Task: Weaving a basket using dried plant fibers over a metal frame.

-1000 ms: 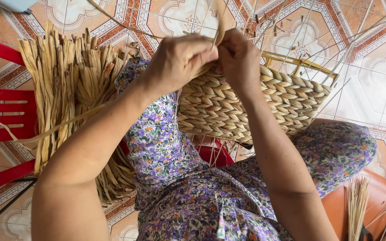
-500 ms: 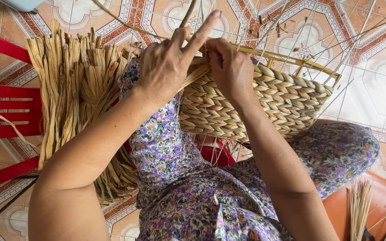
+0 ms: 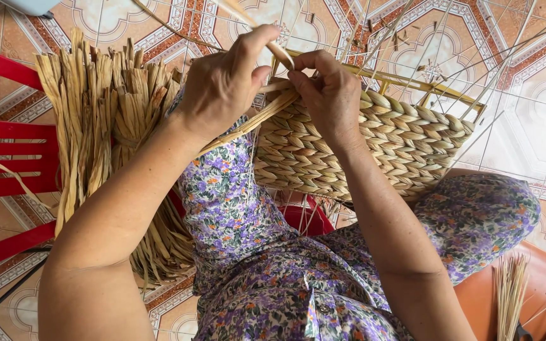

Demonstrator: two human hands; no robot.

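A half-woven straw basket (image 3: 374, 148) on a thin metal frame (image 3: 424, 85) rests on my lap, over a purple flowered dress (image 3: 254, 252). My left hand (image 3: 222, 88) pinches a flat dried straw strand (image 3: 248, 123) that runs down and left from the basket's near top corner. My right hand (image 3: 330, 95) grips the woven rim beside it, fingers pressed on the same strand's end. Both hands touch at the rim.
A thick bundle of dried straw (image 3: 105, 145) lies over a red plastic chair (image 3: 7, 164) at my left. Thin wire uprights (image 3: 507, 69) stick out from the basket frame. More straw stalks (image 3: 510, 290) stand at lower right on an orange surface. Patterned floor tiles (image 3: 526, 126) lie beneath.
My left hand has closed from spread fingers to a pinch on the strand, pulling it taut. My right hand stayed at the rim.
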